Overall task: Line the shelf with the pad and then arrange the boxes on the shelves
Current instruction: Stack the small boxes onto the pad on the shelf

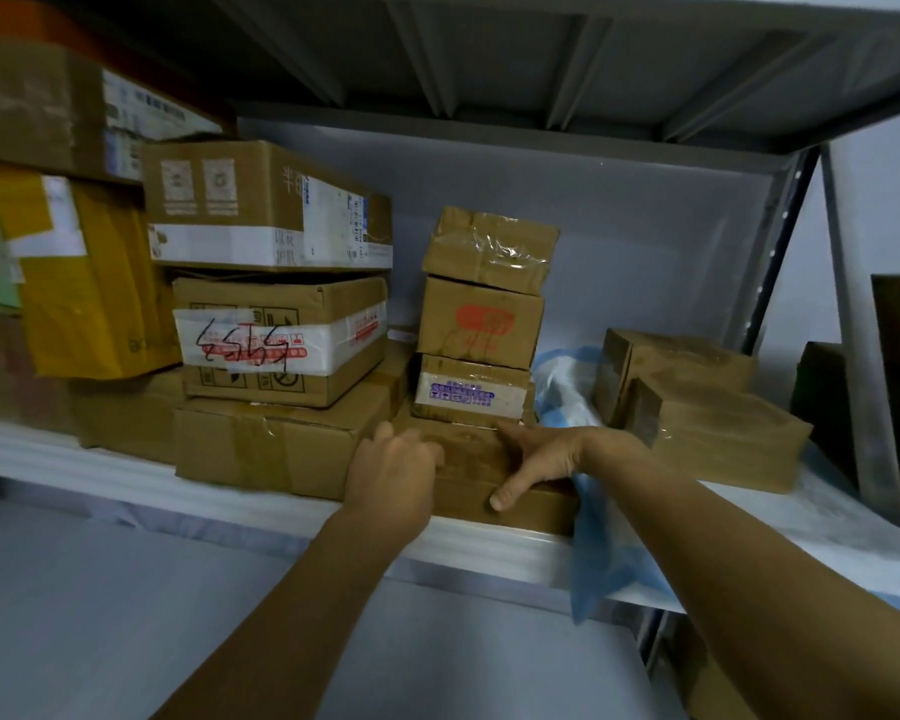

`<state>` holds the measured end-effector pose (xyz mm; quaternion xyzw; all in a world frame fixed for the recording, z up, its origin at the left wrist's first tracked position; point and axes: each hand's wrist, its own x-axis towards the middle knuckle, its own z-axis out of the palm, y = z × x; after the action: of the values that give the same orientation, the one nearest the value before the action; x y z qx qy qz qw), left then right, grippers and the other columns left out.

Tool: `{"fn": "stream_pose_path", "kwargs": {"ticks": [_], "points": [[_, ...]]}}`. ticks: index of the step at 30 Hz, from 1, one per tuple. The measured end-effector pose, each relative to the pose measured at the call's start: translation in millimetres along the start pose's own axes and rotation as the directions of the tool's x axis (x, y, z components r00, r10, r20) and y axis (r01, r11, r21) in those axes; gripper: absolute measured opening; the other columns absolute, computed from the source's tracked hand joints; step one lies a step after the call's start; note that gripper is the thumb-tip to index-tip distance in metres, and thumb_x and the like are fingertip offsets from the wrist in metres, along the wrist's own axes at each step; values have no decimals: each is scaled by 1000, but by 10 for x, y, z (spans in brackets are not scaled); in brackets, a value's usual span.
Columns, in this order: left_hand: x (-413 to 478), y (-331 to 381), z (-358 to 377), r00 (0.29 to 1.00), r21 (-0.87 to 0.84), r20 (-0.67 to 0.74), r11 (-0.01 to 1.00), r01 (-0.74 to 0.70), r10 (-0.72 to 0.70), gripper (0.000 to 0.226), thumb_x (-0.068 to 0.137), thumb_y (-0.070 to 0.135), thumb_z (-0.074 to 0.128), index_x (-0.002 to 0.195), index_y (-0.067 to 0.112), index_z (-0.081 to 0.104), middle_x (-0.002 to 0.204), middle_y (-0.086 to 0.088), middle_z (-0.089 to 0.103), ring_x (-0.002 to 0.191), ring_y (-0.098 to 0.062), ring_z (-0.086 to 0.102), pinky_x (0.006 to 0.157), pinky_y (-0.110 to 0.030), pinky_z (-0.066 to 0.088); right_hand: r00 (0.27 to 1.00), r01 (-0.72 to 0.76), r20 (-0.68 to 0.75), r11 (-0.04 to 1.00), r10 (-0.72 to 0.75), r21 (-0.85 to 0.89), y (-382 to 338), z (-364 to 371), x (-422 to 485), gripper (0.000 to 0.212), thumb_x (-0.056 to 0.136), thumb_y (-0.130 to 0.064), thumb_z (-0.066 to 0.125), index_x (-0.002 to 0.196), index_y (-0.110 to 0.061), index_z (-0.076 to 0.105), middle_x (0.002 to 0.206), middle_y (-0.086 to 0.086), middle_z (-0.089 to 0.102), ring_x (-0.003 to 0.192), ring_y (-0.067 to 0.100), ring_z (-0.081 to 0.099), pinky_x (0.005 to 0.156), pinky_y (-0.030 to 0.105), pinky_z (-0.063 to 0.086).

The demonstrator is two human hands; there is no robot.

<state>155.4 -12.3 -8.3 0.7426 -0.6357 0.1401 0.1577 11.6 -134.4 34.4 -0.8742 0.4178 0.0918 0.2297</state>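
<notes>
Both hands on the bottom box (481,470) of a four-high stack at the front edge of the shelf (219,498). Left hand (393,472) curled over the box's left top corner, fingers folded down on the cardboard; right hand (539,462) spread wide across the right side, thumb pressed on the front face, fingers running back along the top edge. Neither hand closed around anything, more a flat bracing hold than a lift. Above it, a box with a purple label (471,392), then one with a red print (481,324), then a taped box (489,249) sitting slightly askew on top. Just left, touching or nearly so, a larger taped carton (271,444) carrying two more; to the right, two squat boxes (697,407) well apart from the stack. Blue pad (601,553) bunched between the stack and those boxes, spilling over the shelf lip; hard to tell through the blur how far it reaches under the stack. Likely step: squaring this stack up beside the left cartons. Best done by pushing low, at the bottom box only, slow and level, so the tilted top box does not slide off. Worth keeping both palms even to stop the base from twisting, and worth smoothing the crumpled pad flat first, since a ridge under the cardboard could catch the box or tip the column.
</notes>
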Motion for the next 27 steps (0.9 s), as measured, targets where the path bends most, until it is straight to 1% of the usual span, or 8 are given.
{"fn": "stream_pose_path", "kwargs": {"ticks": [4, 9, 12, 15, 20, 23, 25, 27], "points": [[-23, -10, -1, 999, -119, -17, 993, 26, -28, 35, 90, 21, 55, 125, 23, 57, 127, 0, 53, 117, -20, 41, 97, -32, 39, 996, 20, -87, 996, -28, -81, 7, 4, 44, 113, 60, -50, 82, 146, -41, 9, 154, -2, 19, 142, 28, 22, 114, 48, 27], [-137, -50, -13, 979, -514, -150, 857, 42, -137, 51, 82, 17, 66, 131, 20, 51, 128, -1, 48, 121, -18, 40, 96, -26, 37, 966, 40, -248, 992, -68, -116, 58, 109, -103, 112, 47, -71, 69, 142, -47, 15, 154, -6, 25, 143, 24, 20, 114, 61, -5], [-260, -26, -68, 897, -696, -273, 715, 65, -347, 34, 90, 10, 54, 124, 13, 58, 122, -5, 54, 111, -21, 52, 86, -22, 37, 948, 29, -312, 992, -66, -122, 66, 199, -262, 110, 48, -70, 63, 144, -46, 13, 153, -5, 26, 142, 22, 22, 115, 58, -5], [-344, 30, -110, 835, -739, -294, 664, 109, -464, 29, 95, 20, 49, 120, 10, 60, 121, -6, 57, 106, -17, 53, 82, -23, 35, 920, 36, -386, 996, -67, -87, 8, 288, -410, 116, 41, -74, 59, 144, -43, 16, 148, -1, 33, 140, 23, 26, 116, 55, -3], [-377, 2, -251, 793, -819, -181, 536, 207, -582, 42, 93, 37, 50, 128, 13, 54, 128, -8, 54, 118, -26, 50, 97, -37, 39, 821, 66, -557, 989, -128, -130, -118, 311, -684, 112, 45, -69, 63, 143, -44, 16, 136, 1, 35, 131, 25, 30, 116, 54, 6], [-399, -30, -350, 831, -916, -11, 338, 215, -557, 28, 93, 43, 47, 110, 23, 58, 100, 2, 60, 102, -25, 57, 91, -43, 49, 725, 99, -659, 978, -198, -185, -140, 287, -798, 113, 41, -73, 59, 141, -46, 16, 125, -2, 34, 122, 22, 33, 113, 49, 20], [-390, -7, -433, 846, -978, 111, 95, 187, -522, 16, 95, 40, 46, 99, 27, 55, 100, 2, 60, 101, -25, 59, 79, -41, 55, 674, 107, -699, 968, -238, -226, -123, 254, -841, 113, 44, -73, 63, 142, -44, 17, 125, -2, 32, 120, 21, 31, 110, 42, 25], [-374, 50, -513, 848, -980, 199, -95, 175, -490, 15, 98, 33, 44, 99, 26, 57, 107, 0, 62, 104, -24, 60, 69, -35, 56, 682, 115, -692, 970, -235, -216, -100, 215, -911, 114, 46, -74, 65, 145, -42, 16, 133, -2, 29, 125, 23, 29, 110, 40, 26]]}}
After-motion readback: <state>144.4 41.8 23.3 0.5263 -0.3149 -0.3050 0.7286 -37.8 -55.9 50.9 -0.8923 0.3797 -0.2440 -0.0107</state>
